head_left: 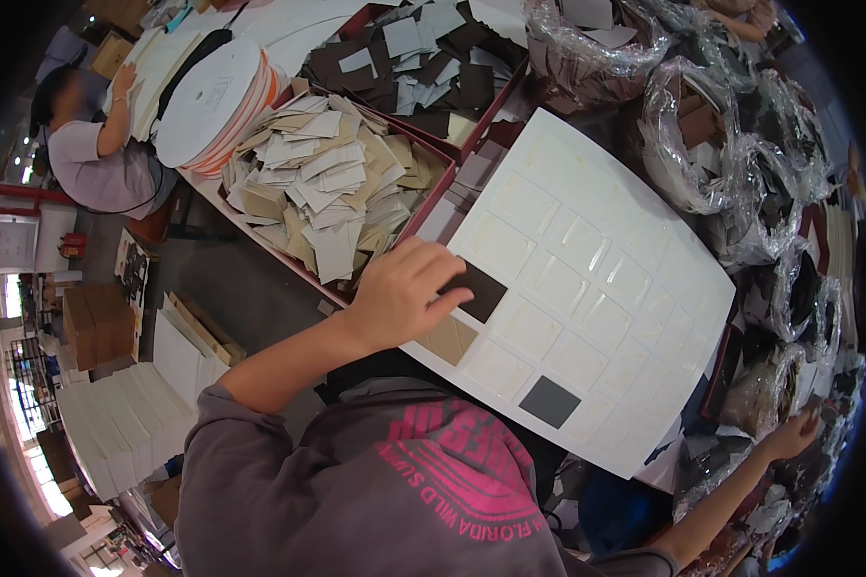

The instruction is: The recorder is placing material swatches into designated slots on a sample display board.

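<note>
A large white board point(635, 221) with a grid of outlined rectangles lies tilted before me; glossy patches shine in several cells. My left hand point(406, 293) is at its left edge, fingers bent and thumb apart, over a dark brown square swatch point(483, 294) that lies flat on the board. Below that is a tan swatch point(446, 340), and a dark grey swatch point(549, 401) lies in a lower cell. Far to the right, my right hand point(792, 436) reaches out beside plastic-wrapped bundles point(775, 394); its fingers are too small and unclear to read.
Behind the board stand a box of pale swatches point(327, 183) and a box of dark and grey ones point(423, 58). Clear plastic bags point(693, 135) line the right. A large white spool point(212, 106), stacked white sheets point(125, 423) and another person point(101, 154) are at left.
</note>
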{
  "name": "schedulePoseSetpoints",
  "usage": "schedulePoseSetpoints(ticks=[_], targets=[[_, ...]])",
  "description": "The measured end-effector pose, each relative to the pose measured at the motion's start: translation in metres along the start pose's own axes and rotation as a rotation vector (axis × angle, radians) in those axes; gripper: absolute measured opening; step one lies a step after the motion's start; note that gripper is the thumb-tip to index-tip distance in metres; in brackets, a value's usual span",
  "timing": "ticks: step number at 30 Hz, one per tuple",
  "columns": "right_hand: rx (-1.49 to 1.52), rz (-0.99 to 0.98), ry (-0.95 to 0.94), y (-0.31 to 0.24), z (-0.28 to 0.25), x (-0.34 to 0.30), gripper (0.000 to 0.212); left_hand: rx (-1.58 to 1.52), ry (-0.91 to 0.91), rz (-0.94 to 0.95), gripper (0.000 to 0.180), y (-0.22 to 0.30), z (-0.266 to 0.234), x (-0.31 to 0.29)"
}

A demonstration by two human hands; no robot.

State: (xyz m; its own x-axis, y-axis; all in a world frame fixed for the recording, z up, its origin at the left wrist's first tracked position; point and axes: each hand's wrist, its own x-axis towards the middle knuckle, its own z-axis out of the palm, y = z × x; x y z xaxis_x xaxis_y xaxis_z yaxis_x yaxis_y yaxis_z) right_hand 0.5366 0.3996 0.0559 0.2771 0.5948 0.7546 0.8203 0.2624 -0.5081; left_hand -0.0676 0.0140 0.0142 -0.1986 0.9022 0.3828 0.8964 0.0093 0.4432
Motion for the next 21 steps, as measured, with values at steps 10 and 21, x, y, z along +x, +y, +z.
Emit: schedulePoseSetpoints(ticks=[10, 21], targets=[[0.606, -0.084, -1.063, -0.302, -0.033, -0.222, 0.026, 0.118, -0.393, 0.115, 0.052, 0.009, 0.004, -0.024], [0.998, 1.087, -1.293, -0.349, -0.063, -0.292, 0.016, -1.265, -0.547, -0.641, 0.027, 0.087, 0.028, 0.005]])
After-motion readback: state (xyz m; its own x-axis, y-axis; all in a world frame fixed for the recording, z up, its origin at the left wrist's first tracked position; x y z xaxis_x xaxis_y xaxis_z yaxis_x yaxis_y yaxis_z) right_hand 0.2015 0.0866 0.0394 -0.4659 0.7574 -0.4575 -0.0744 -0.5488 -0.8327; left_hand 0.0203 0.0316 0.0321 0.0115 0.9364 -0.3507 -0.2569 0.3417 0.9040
